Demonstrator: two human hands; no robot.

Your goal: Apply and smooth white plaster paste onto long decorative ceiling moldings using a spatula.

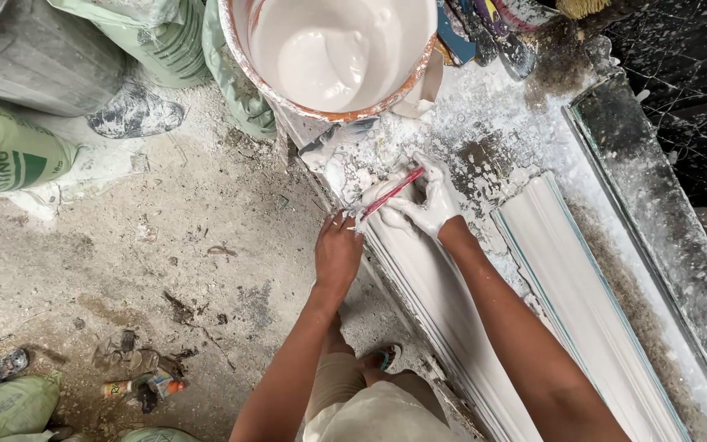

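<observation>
- The right hand, coated in white plaster, is closed around a thin red stick-like tool, which lies slanted across its fingers with the lower tip pointing down-left.
- The left hand rests with curled fingers on the near edge of the long white plaster moulding, just beside the tool's lower tip; whether it grips anything I cannot tell.
- That moulding, ribbed along its length, lies on the plaster-spattered table and runs from the hands down to the lower edge of the view.
- A second long white ribbed moulding lies beside it to the right, the 2 pieces roughly parallel and slightly apart.
- A large round bucket with an orange-stained rim, filled with smooth off-white wet plaster, stands at the top of the table, near the hands.
- Pale green woven sacks sit on the dusty concrete floor to the left, with more at the lower-left corner.
- A dark sandal and a small crushed can lie on the floor, well apart from the hands.
- A dark, white-speckled frame runs along the table's right side.
</observation>
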